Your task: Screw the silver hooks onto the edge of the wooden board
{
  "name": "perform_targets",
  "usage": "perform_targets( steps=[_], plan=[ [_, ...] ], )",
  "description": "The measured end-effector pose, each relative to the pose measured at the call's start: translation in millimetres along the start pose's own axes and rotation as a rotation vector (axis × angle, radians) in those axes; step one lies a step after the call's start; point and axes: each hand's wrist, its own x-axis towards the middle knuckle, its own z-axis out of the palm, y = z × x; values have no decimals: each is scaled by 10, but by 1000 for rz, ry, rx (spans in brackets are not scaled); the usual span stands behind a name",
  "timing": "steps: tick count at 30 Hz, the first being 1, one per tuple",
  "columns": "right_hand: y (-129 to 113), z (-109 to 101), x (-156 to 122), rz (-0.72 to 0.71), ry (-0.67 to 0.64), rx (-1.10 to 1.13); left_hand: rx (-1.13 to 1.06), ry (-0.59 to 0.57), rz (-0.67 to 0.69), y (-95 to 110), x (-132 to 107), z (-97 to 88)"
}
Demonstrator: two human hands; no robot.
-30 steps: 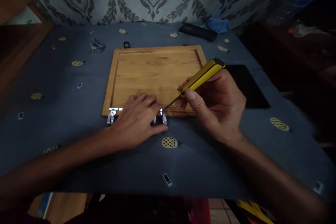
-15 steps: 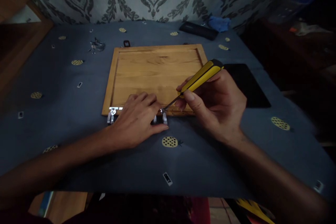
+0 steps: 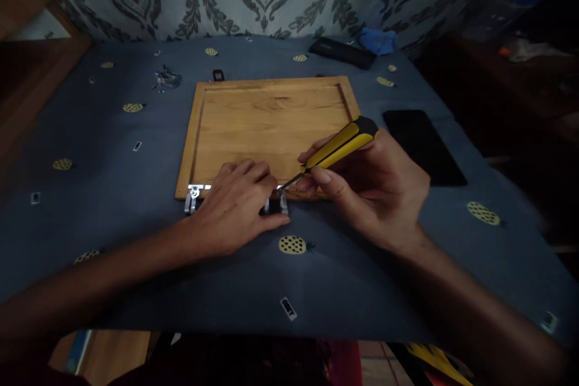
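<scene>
The right hand (image 3: 375, 193) grasps a yellow screwdriver (image 3: 337, 148), its tip at the metal bracket (image 3: 201, 190) on the wooden board (image 3: 266, 120). The left hand (image 3: 235, 208) lies flat on the bracket, fingers released.

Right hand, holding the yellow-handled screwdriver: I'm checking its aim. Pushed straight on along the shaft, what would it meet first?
Probably the shiny metal hook bracket on the near edge of the wooden board, beside the left hand. The yellow-and-black screwdriver in the right hand seems almost there; contact is unclear.
</scene>
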Motion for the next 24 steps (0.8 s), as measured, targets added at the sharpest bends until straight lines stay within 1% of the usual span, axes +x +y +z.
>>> perform_targets(
  steps=[4, 11, 19, 24],
  plan=[
    [-6, -4, -6, 18, -1, -23, 5, 13, 3, 0, 1, 11],
    [-12, 13, 12, -23, 37, -6, -5, 30, 2, -5, -8, 24],
    [-83, 36, 69, -25, 12, 133, -4, 15, -9, 3, -4, 12],
    [-101, 12, 81, -19, -26, 95, -8, 25, 1, -1, -5, 15]
  ],
)
